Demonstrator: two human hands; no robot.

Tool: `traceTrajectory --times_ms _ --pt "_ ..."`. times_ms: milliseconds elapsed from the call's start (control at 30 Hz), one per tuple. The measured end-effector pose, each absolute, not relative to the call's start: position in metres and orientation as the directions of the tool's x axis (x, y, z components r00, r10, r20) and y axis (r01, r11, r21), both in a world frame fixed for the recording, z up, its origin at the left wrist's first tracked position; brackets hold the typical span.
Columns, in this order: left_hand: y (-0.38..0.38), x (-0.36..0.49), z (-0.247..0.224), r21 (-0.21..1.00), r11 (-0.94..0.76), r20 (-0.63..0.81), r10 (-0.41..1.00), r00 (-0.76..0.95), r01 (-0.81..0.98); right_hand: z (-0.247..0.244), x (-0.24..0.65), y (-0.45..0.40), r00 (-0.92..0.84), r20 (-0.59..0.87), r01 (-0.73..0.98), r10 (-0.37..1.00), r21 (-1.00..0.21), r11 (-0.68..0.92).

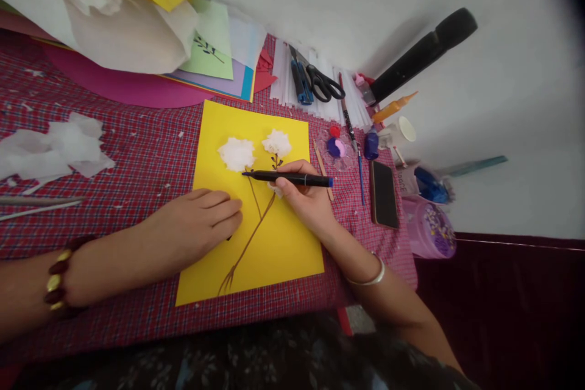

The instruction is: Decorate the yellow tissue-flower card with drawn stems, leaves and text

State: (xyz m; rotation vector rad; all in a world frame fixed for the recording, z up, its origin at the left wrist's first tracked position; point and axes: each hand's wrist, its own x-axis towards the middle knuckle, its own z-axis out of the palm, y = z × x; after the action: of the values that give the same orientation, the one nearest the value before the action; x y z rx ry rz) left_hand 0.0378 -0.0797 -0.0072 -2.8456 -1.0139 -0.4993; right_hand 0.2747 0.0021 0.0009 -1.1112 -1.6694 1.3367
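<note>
My right hand point(306, 195) pinches a black marker point(297, 178) with a blue end. The marker lies almost level, its tip by the upper end of a drawn brown stem, just under the left white flower. That sheet of yellow paper point(287, 244) bears two fluffy white tissue flowers, the left one point(236, 153) larger than the right one point(276, 142), and brown branching stems. Small dark leaf marks show below the right flower. My left hand point(205, 219) rests on the paper's left side, fingers together and curled down; a small dark tip peeks out beneath them, mostly hidden.
Crumpled white tissue point(55, 146) lies at left. Coloured papers point(210, 42) are piled at the back. Black scissors point(324, 82), a blue cutter point(301, 79), a paint palette point(338, 146), brushes, a phone point(384, 195) and a pink tub point(425, 228) stand or lie to the right.
</note>
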Motion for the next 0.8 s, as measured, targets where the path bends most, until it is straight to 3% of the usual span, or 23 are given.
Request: traceTrajectory --times_ms 300,433,633,800 --pt "-0.080 0.038 -0.009 0.026 -0.787 0.356 0.584 0.730 0.617 0.001 0.273 0.002 -0.364 0.025 0.179 0.931 -0.979 0.096" --pt "-0.080 0.037 -0.007 0.084 -0.774 0.322 0.617 0.718 0.627 0.004 0.274 0.001 -0.326 0.036 0.158 0.945 -0.983 0.092" --pt "-0.083 0.032 -0.015 0.048 -0.782 0.315 0.602 0.733 0.622 0.018 0.309 0.032 0.008 0.249 0.069 0.969 -0.966 0.248" --pt "-0.085 0.020 -0.046 0.129 -0.782 0.373 0.608 0.701 0.610 0.015 0.369 0.074 0.298 0.361 0.259 0.884 -0.922 0.289"
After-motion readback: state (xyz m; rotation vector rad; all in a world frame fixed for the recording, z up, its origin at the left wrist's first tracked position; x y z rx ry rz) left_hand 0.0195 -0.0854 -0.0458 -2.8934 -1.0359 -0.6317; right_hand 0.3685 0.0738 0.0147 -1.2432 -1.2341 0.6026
